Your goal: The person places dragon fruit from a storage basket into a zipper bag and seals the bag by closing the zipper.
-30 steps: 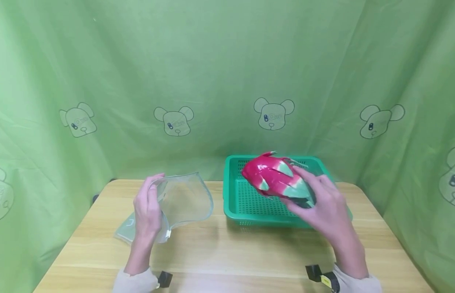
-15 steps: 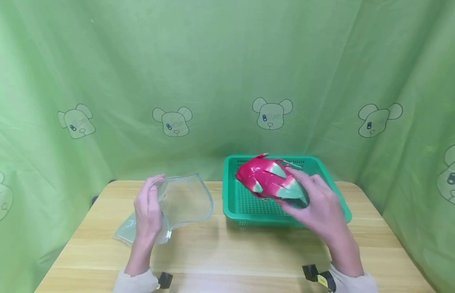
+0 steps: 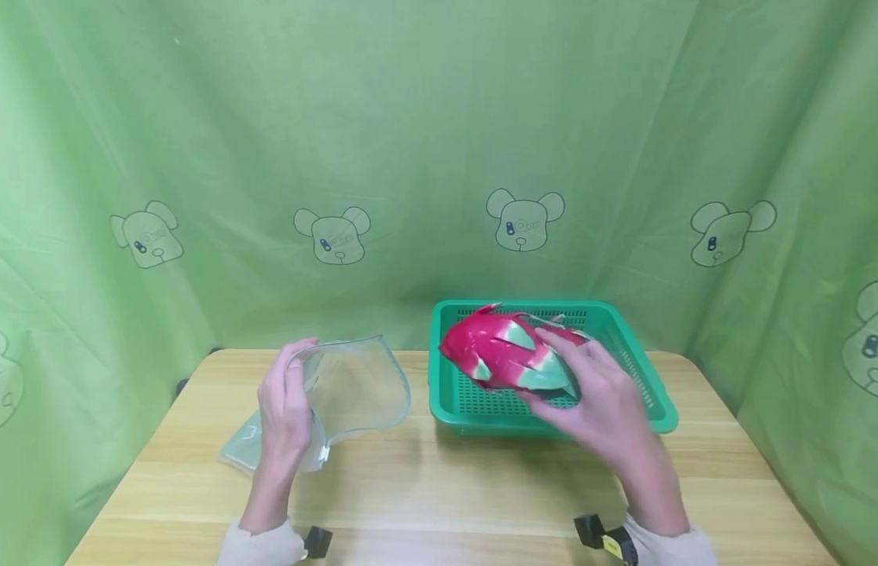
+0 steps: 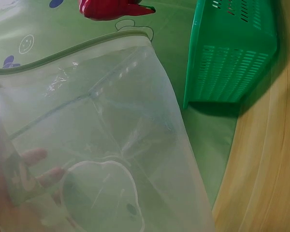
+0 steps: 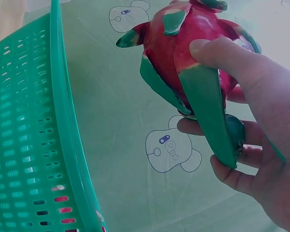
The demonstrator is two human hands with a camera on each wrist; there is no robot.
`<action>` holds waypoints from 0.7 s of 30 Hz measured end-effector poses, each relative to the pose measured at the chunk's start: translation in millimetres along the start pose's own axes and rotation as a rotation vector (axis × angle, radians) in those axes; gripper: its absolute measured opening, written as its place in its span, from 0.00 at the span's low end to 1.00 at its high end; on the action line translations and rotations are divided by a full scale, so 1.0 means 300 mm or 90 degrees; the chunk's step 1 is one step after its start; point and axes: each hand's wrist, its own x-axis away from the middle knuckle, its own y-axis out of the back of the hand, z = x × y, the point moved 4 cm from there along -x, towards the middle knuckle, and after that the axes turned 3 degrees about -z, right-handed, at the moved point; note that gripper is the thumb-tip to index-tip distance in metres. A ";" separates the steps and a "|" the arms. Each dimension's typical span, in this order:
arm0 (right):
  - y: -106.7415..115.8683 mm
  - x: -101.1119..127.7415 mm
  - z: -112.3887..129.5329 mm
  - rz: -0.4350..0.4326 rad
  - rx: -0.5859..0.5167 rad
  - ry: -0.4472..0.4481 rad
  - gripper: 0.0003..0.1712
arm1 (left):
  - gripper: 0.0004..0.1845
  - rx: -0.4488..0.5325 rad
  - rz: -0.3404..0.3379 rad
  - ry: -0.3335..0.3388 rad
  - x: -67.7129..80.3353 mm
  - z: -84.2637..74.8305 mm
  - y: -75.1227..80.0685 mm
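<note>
head view: wooden table [image 3: 439, 487], green curtain [image 3: 410, 118].

Bright, even light over the whole scene, soft shadows only.

Faint shadows sit under the basket [image 3: 453, 409] and the hands on the table [image 3: 424, 487]. The dragon fruit [image 3: 505, 358] shows small glossy highlights. Up close, the clear bag [image 4: 96, 145] looks hazy and the wrist views bend at the edges.
</note>
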 end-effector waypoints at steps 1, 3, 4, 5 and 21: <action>-0.002 -0.001 0.003 -0.001 -0.001 0.004 0.52 | 0.22 0.000 0.000 0.001 0.000 0.000 0.000; -0.005 -0.002 0.008 -0.001 0.000 0.010 0.52 | 0.22 0.000 0.001 0.002 0.000 0.001 0.001; -0.007 -0.002 0.010 -0.001 0.000 0.013 0.52 | 0.22 0.001 0.002 0.003 0.000 0.001 0.001; -0.009 -0.002 0.012 -0.002 -0.001 0.015 0.52 | 0.22 0.002 0.002 0.003 -0.001 0.001 0.001; -0.033 -0.002 0.024 0.008 -0.005 0.014 0.53 | 0.22 0.010 0.013 0.001 -0.004 0.008 0.000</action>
